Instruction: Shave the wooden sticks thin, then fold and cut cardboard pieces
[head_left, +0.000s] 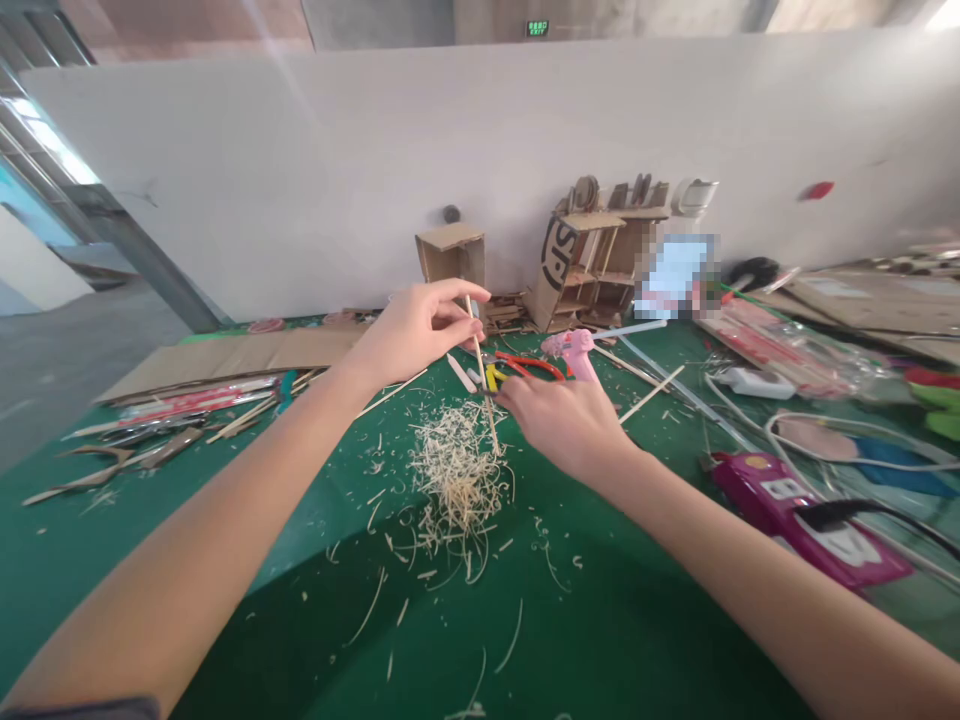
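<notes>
From my distant post I see first the pale partition, which stands behind the whole workplace. In front of it spreads the green surface. Against the partition stands a cardboard shelf with open compartments. On my right side lies a magenta power strip with a black plug in it.

My left hand and my right hand come together over the middle. Below them is a loose pile of shavings. Beyond my right hand, a pink glue gun is lying, and to the left of this gun are pliers with orange handles.

The thin stick is held between both hands, above the far right part of the pile. My left hand pinches its upper end between thumb and fingers. From there its long axis goes steeply down and slightly to the right, and the lower end points into the shavings; whether it touches them, I cannot tell.

The most important relation, I judge, is this crossing: my right hand is just beside the stick, on its right, and nearer to the lower end. Its fingers are closed on a small dark object, which meets the stick crosswise and is too small to identify.
</notes>
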